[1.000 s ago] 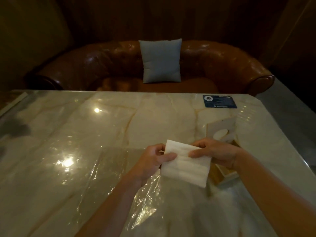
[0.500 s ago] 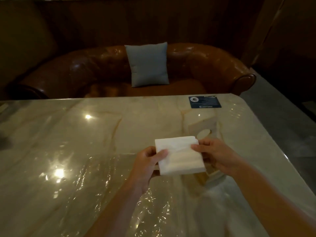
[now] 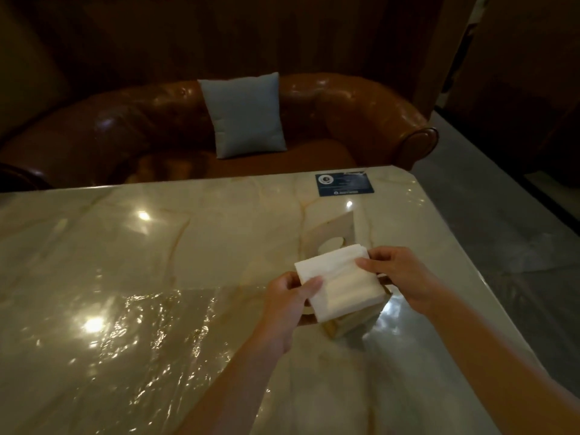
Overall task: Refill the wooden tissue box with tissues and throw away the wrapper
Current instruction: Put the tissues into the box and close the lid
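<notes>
Both hands grip the stack of white tissues (image 3: 340, 285) — the left hand (image 3: 290, 306) pinches its near left corner, thumb on top and fingers curled beneath, while the right hand (image 3: 400, 276) pinches the far right edge, thumb pressed flat on the top sheet. We see the stack held, a little askew, directly over the wooden tissue box (image 3: 353, 324), of which only the near corner and a strip of pale side wall show below the paper; whether the tissues touch the box's rim we cannot tell. Behind the stack the box's lid (image 3: 332, 235), a pale panel with an oval opening, stands raised on its edge, its lower part hidden by the tissues. The box sits on the marble table (image 3: 219, 233), near the right edge and well short of the far right corner. At that corner a dark blue card (image 3: 344, 184) lies flat. Toward the near left of the hands we find a sheet of crinkled clear film (image 3: 150, 334) spread on the tabletop — we cannot tell whether it is the wrapper or a table cover. Beyond the far edge stands a brown leather sofa (image 3: 345, 111) with a grey-blue cushion (image 3: 244, 116) propped upright against its back. Past the table's right edge runs grey floor (image 3: 502, 221).
</notes>
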Action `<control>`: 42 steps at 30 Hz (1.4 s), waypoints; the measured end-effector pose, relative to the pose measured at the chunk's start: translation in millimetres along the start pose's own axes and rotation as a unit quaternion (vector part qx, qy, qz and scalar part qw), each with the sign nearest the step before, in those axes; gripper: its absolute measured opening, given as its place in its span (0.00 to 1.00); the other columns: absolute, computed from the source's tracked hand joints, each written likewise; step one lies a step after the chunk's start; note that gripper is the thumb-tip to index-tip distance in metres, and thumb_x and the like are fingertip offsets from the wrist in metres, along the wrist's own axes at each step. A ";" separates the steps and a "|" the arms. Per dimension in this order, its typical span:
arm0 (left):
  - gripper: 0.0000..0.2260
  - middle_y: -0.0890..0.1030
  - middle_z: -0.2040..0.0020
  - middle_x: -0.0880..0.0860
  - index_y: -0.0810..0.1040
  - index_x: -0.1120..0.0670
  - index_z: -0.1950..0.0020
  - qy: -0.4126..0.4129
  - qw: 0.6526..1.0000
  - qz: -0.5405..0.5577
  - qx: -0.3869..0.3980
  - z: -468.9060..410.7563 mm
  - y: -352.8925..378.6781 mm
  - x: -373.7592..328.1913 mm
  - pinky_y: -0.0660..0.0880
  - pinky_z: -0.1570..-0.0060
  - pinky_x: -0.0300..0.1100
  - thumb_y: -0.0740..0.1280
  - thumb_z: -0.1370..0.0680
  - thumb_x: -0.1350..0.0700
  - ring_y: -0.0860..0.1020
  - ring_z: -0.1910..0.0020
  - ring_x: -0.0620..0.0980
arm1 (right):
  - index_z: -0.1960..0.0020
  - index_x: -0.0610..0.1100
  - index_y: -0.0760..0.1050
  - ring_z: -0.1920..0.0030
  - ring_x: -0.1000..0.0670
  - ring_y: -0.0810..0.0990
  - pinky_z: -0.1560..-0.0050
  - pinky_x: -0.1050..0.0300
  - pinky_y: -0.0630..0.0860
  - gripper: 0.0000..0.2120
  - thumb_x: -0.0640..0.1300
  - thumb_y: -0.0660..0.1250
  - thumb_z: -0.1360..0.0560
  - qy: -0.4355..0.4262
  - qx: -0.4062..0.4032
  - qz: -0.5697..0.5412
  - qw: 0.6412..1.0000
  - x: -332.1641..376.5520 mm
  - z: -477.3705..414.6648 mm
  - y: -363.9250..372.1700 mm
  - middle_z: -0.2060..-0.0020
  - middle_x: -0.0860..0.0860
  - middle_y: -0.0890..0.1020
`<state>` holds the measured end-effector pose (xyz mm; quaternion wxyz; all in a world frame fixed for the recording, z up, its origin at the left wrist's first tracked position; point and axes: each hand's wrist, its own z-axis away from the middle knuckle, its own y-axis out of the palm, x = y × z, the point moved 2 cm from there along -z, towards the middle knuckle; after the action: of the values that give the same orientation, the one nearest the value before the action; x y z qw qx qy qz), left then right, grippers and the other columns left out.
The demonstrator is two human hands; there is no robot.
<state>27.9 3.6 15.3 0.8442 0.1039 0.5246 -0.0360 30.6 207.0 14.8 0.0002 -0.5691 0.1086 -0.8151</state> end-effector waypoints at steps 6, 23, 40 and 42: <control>0.05 0.80 0.58 0.52 0.77 0.55 0.49 -0.041 0.999 0.009 -0.027 -12.5 24.0 7.3 0.78 0.73 0.42 0.65 0.24 0.58 0.79 0.61 0.50 | 0.55 0.44 0.80 0.56 0.50 0.79 0.61 0.60 0.74 0.03 0.42 0.70 0.28 0.001 -0.007 0.063 0.998 -6.3 -19.1 -16.0 0.59 0.49 0.82; 0.10 0.77 0.48 0.59 0.80 0.58 0.52 0.058 0.855 -0.470 -0.212 -43.0 31.4 31.5 0.71 0.47 0.48 0.66 0.28 0.53 0.73 0.45 0.58 | 0.60 0.41 0.81 0.47 0.46 0.74 0.46 0.53 0.71 0.09 0.47 0.71 0.30 -0.072 0.004 0.381 0.922 -19.1 -51.5 -11.6 0.51 0.47 0.75; 0.13 0.74 0.40 0.56 0.76 0.54 0.43 0.029 0.748 -0.645 -0.155 -59.6 45.4 47.6 0.67 0.42 0.51 0.59 0.24 0.51 0.69 0.38 0.58 | 0.42 0.42 0.74 0.37 0.44 0.67 0.37 0.47 0.65 0.12 0.41 0.58 0.24 -0.065 0.011 0.556 0.829 -38.1 -52.8 19.0 0.37 0.44 0.67; 0.13 0.74 0.40 0.56 0.76 0.54 0.43 0.034 0.738 -0.654 -0.163 -61.3 46.5 51.8 0.67 0.43 0.51 0.60 0.24 0.51 0.71 0.40 0.58 | 0.41 0.42 0.73 0.37 0.44 0.67 0.37 0.47 0.65 0.13 0.40 0.57 0.24 -0.061 0.013 0.567 0.821 -42.5 -51.0 19.5 0.37 0.45 0.67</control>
<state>5.1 64.6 -50.7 0.5983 -0.4027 0.4897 -0.4899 -4.2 202.2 -44.8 0.4766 -0.4556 0.4015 -0.6356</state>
